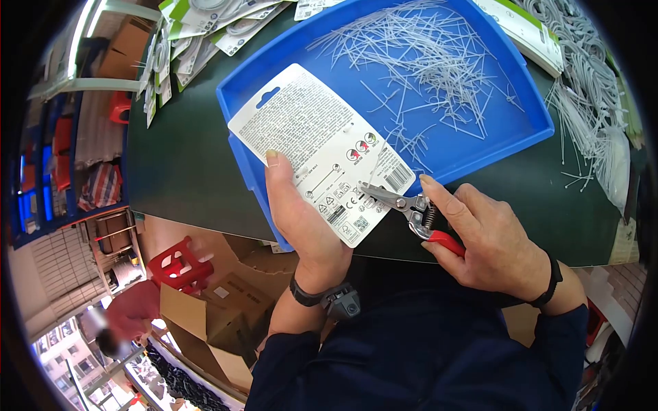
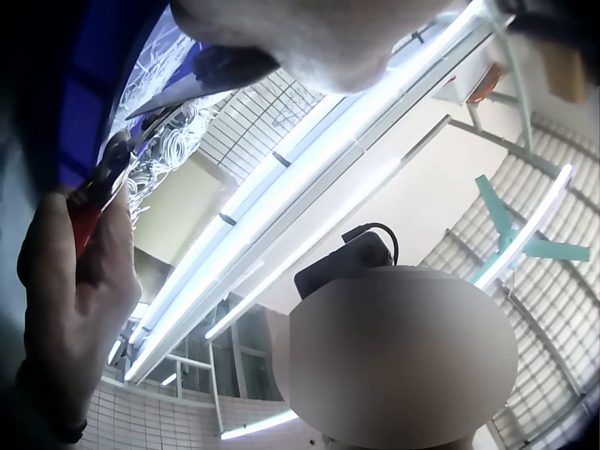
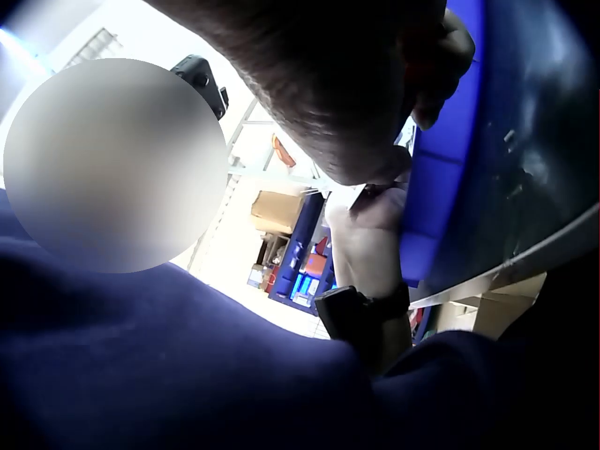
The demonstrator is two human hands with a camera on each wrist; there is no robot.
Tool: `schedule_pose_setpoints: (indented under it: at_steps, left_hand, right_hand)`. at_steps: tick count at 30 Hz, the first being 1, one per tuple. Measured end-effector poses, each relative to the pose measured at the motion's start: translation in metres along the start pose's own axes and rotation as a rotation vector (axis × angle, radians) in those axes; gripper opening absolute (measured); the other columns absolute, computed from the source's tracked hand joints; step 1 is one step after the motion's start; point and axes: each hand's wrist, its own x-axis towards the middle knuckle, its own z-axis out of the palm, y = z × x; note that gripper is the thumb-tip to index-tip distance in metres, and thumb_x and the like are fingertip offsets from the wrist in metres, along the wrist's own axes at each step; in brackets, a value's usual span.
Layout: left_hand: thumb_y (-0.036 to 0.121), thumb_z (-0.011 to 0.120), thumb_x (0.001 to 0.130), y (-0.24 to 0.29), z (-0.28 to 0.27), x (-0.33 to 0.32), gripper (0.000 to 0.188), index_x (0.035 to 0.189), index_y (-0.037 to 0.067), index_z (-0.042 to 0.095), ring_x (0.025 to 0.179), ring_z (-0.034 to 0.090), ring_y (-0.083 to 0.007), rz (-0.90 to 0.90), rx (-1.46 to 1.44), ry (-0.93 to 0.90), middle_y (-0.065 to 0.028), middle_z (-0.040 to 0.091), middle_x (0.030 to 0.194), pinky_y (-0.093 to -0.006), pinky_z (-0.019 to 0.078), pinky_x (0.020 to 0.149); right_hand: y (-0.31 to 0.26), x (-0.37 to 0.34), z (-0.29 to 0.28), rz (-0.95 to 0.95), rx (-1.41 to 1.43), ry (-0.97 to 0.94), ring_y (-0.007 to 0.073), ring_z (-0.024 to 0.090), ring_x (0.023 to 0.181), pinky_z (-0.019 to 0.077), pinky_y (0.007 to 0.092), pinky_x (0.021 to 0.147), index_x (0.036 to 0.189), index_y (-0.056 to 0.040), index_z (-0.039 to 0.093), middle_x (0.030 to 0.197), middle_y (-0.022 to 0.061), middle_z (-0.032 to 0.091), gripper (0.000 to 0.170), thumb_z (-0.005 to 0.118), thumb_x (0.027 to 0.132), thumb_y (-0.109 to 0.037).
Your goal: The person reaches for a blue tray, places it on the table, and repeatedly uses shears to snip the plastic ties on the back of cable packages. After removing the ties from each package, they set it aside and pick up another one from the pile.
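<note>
A white printed card package (image 1: 295, 116) with a hang hole is held by my left hand (image 1: 301, 219), the thumb lying over its printed face and the other fingers hidden behind it. My right hand (image 1: 490, 236) grips spring-loaded snips (image 1: 409, 204) by their red handles. The blades lie over the card's lower right part, beside the barcode, close to a thin clear strip that rises from the card. In the left wrist view, the right hand (image 2: 80, 291) and the snips (image 2: 111, 164) appear at the left edge. The right wrist view shows the left hand (image 3: 370, 211) beyond the dark right hand (image 3: 328, 103).
A blue tray (image 1: 507, 147) under the card holds many loose thin white plastic strips (image 1: 425, 61). Packaged cables (image 1: 205, 24) lie at the back left. Coiled grey cables (image 1: 582, 48) and white cable ties (image 1: 572, 130) lie at the right. Another person (image 1: 133, 312) is at lower left, near cardboard boxes (image 1: 233, 301).
</note>
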Motion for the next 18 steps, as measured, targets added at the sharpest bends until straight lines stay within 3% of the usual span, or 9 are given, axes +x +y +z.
schedule_pose_setpoints:
  at_steps: [5,8,11,14,16,18]
  left_hand:
    - [0.039,0.041,0.112,-0.001,-0.001,0.002,0.051,0.145,0.0,0.047,0.114,0.07,-0.0285,0.009,0.115,0.019,-0.0184,0.064,0.133,-0.0436,0.0579,0.097]
    - [0.033,0.044,0.112,0.003,-0.002,0.005,0.047,0.145,-0.001,0.047,0.112,0.071,-0.0275,-0.026,0.137,0.01,-0.0188,0.064,0.131,-0.0413,0.0599,0.094]
    - [0.025,0.052,0.11,0.015,0.002,0.002,0.044,0.145,-0.002,0.046,0.112,0.071,-0.0267,0.072,0.26,-0.117,-0.0197,0.064,0.132,-0.039,0.0609,0.093]
    - [0.018,0.06,0.108,0.035,-0.01,0.006,0.046,0.145,-0.004,0.045,0.112,0.071,-0.0265,0.139,0.265,-0.179,-0.0212,0.063,0.135,-0.0389,0.0614,0.093]
    - [0.016,0.065,0.105,0.053,-0.022,0.012,0.049,0.145,-0.003,0.045,0.119,0.068,-0.0284,0.154,0.264,-0.196,-0.0202,0.063,0.137,-0.0428,0.0573,0.101]
    - [0.014,0.066,0.104,0.07,-0.031,0.019,0.048,0.145,-0.002,0.045,0.123,0.065,-0.029,0.171,0.272,-0.208,-0.0188,0.063,0.137,-0.0445,0.0542,0.106]
  right_hand:
    - [0.002,-0.01,0.012,0.027,0.041,0.028,0.027,0.062,0.072,0.0525,0.0391,0.058,0.153,0.0023,0.044,0.089,0.0123,0.056,0.079,0.081,0.085,-0.015]
    - [0.002,-0.01,0.01,0.037,0.097,0.058,0.0248,0.056,0.066,0.0486,0.0392,0.058,0.152,0.0021,0.047,0.083,0.0097,0.052,0.085,0.083,0.076,-0.003]
    - [0.005,-0.007,-0.003,0.012,0.126,0.018,0.0279,0.061,0.072,0.0522,0.0404,0.061,0.153,0.002,0.045,0.088,0.0122,0.055,0.083,0.083,0.081,-0.012]
    - [0.008,0.003,-0.026,-0.051,0.154,0.102,0.0284,0.061,0.074,0.0525,0.0401,0.064,0.153,0.0014,0.045,0.091,0.013,0.057,0.085,0.084,0.078,-0.01]
    - [0.009,0.012,-0.034,-0.068,0.183,0.192,0.023,0.058,0.075,0.0501,0.0341,0.067,0.152,0.0034,0.048,0.098,0.0125,0.061,0.084,0.082,0.076,-0.01]
    - [0.006,0.024,-0.045,-0.09,0.172,0.212,0.0238,0.057,0.078,0.05,0.0342,0.071,0.151,0.0035,0.049,0.1,0.0126,0.061,0.081,0.08,0.078,-0.013]
